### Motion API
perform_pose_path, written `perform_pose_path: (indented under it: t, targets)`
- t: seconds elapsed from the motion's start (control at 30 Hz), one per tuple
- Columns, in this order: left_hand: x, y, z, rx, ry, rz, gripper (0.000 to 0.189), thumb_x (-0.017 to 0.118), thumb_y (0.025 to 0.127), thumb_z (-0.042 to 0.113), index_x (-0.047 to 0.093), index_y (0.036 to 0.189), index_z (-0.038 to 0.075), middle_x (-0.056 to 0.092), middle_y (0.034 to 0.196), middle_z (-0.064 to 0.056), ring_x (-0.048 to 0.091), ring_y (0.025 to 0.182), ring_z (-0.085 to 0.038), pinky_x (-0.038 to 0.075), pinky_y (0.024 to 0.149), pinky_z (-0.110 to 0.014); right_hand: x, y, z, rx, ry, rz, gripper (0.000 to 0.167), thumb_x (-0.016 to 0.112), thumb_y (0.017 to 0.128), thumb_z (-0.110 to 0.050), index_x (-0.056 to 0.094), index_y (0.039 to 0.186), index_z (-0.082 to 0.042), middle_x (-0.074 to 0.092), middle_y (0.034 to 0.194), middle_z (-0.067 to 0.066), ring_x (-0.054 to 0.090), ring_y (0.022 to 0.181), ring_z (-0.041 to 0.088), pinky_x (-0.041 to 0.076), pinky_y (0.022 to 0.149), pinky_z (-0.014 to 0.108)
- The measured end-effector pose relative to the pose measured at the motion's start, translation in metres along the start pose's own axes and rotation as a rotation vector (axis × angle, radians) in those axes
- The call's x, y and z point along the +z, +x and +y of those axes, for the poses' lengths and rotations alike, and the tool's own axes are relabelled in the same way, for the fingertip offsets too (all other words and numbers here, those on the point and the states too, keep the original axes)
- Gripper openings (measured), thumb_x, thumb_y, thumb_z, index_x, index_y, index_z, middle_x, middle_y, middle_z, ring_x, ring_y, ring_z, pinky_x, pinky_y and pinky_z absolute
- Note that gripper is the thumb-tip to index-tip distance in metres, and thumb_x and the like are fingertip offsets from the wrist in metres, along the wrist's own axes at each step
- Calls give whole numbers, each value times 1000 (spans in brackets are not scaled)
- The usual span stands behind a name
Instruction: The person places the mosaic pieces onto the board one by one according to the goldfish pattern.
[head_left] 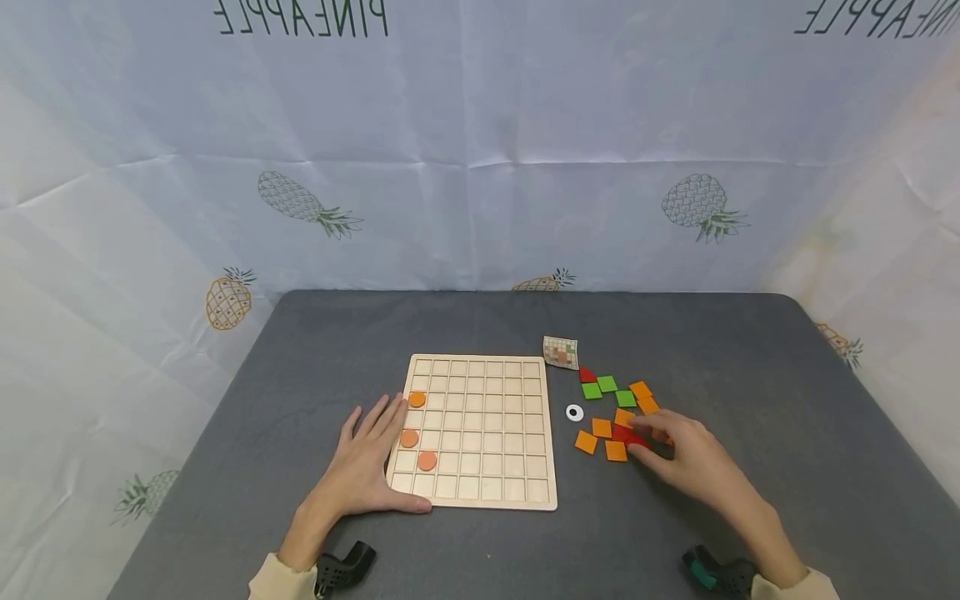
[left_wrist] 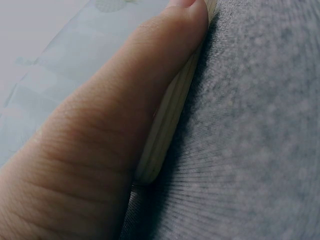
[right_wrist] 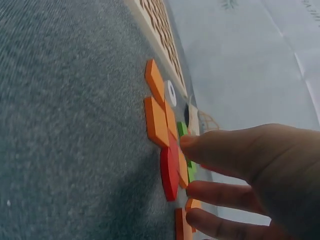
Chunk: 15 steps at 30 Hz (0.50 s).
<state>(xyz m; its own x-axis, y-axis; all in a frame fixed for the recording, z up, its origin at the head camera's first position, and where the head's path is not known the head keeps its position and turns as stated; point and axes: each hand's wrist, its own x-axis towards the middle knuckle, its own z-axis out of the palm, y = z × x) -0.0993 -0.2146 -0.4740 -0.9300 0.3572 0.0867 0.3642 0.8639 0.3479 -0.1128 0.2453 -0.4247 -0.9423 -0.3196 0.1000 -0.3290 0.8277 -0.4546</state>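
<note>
My left hand rests on the left edge of a pale wooden grid board, fingers spread and thumb along the near edge. Three orange discs lie in cells near that hand. To the board's right, my right hand is over a loose group of tiles, thumb and fingers apart. In the right wrist view, its thumb and fingertips are close by a red piece with a curved edge and several orange square tiles. Whether they touch any is hard to tell. Nothing shows gripped in either hand.
Green square tiles and another red piece lie behind the orange ones. A white ring with a dark centre sits between board and tiles. A small printed grid card lies by the board's far right corner. A pineapple-print curtain hangs behind the grey table.
</note>
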Motion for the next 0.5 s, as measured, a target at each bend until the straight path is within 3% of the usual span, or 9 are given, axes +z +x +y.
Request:
perform_pose_path:
  t: [0.23,0.5]
  targets:
    - [0,0,0,-10,3,-10,142,71,58,89,24,163,5,24,171,-13,23,157,-39,12,121,-69,-1,-1,3,29,-27,-67,30,85,83,-22,79,109,-8,73,98,0,61,79,8,54,66,26]
    - [0,0,1,-4,6,0,143,69,58,92,26,162,4,25,170,-14,23,157,-40,12,120,-69,1,-2,5,42,-36,-66,33,84,83,-22,78,113,-8,71,102,2,61,82,10,54,68,29]
